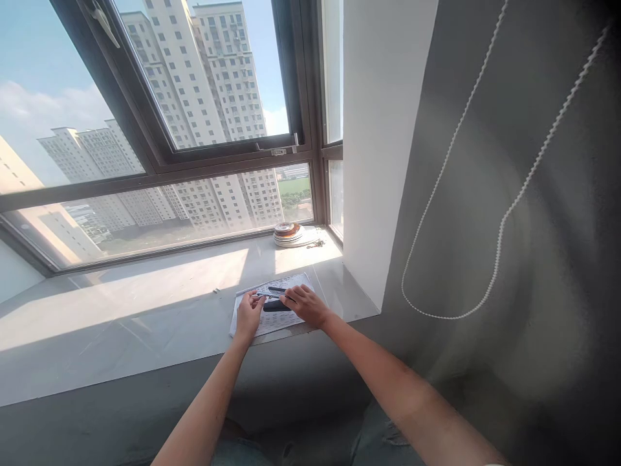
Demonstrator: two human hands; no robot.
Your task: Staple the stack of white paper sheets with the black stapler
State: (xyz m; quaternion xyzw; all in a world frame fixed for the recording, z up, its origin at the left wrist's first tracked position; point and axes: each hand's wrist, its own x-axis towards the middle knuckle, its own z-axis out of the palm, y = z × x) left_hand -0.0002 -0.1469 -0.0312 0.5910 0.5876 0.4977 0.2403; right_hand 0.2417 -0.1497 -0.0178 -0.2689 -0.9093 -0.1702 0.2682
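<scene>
My left hand [249, 313] is closed in a pinch on one end of a slim, dark, pen-like stick [266, 295]. Its other end runs to my right hand [305, 304], whose fingers are closed around it. Both hands are just above a printed sheet of paper [297, 280] near the front edge of the sill. On the paper, between and below the hands, rests a black oblong object [276, 305], partly covered by my right fingers. Another short dark piece [276, 288] shows just behind the stick; its kind is too small to make out.
The pale window sill [145, 323] stretches left, partly sunlit. A stack of round plate-like discs [288, 234] stands in the back right corner, beside a small dark tangle [316, 243]. Tiny bits [216, 290] lie left of the paper. A white beaded cord [449, 318] hangs at right.
</scene>
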